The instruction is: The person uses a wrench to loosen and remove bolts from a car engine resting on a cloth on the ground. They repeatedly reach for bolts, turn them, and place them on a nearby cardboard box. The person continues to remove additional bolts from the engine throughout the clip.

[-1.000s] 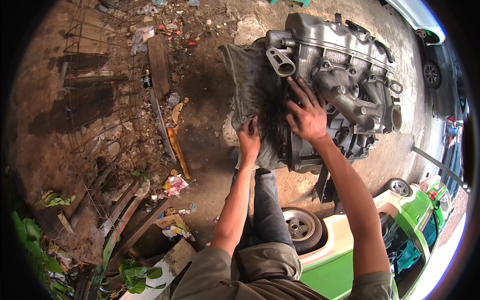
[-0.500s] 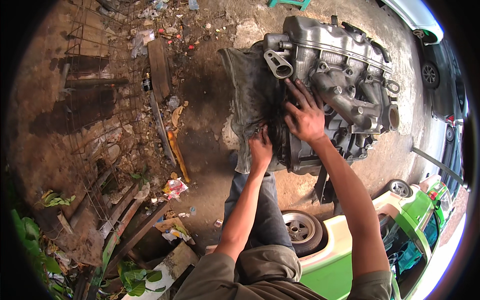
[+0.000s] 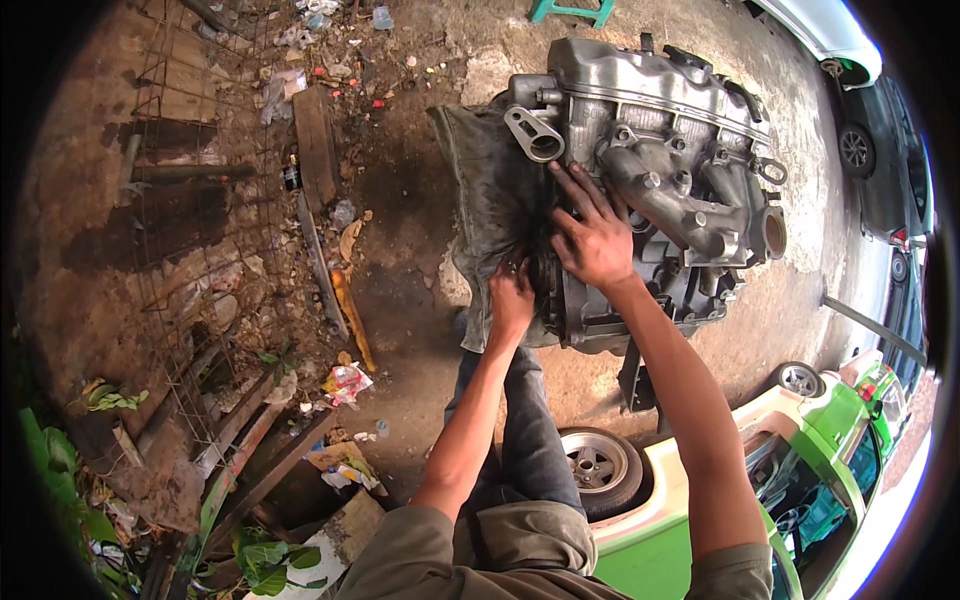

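A grey metal car engine (image 3: pixel 660 90) fills the upper right, with a curved manifold (image 3: pixel 650 190) on its near side. At its left end a dirty, grease-stained dark cloth (image 3: pixel 475 150) spreads out. My right hand (image 3: pixel 600 245) lies on the engine's left part, fingers stretched out and apart, fingertips just below a looped metal bracket (image 3: pixel 535 135). Lower and to the left, my left hand (image 3: pixel 511 297) is closed, fingers curled in at the engine's blackened end beside the cloth. What those fingers grip, if anything, is hidden.
A green and cream car (image 3: pixel 645 540) stands at the lower right. Other parked cars (image 3: pixel 880 160) line the right rim. On the left lie wire mesh (image 3: pixel 150 230), wooden planks (image 3: pixel 315 140) and litter. A green stool (image 3: pixel 570 10) shows at the top.
The engine and cloth appear slightly farther left in view. My right hand stays spread on the engine, and my left fingers stay curled at its end.
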Available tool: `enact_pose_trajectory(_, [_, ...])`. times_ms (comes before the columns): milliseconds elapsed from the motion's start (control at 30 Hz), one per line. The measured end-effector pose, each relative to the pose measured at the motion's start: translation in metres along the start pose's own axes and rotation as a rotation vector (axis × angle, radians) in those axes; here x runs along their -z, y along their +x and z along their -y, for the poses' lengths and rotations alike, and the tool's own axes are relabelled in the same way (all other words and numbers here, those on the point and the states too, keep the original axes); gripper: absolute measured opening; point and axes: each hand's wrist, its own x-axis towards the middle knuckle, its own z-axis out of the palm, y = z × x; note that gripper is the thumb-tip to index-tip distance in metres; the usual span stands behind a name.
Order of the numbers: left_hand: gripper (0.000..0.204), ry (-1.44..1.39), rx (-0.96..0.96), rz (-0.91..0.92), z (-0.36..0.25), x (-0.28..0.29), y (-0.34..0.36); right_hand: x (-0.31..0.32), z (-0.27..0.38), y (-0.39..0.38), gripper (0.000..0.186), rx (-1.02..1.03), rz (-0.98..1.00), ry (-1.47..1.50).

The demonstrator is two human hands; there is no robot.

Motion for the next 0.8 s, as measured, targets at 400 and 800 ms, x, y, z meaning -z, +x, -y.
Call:
enact_pose_trajectory(400, [0.019,0.06,-0.011,0.118,0.008,0.007,0.016,0.009,0.006,-0.005,0.06,-0.008,-0.017,0.174])
enact_pose_trajectory(800, [0.026,0.197,0.01,0.331,0.023,0.015,0.037,-0.01,0.039,-0.087,0.06,-0.551,-0.162,0.105])
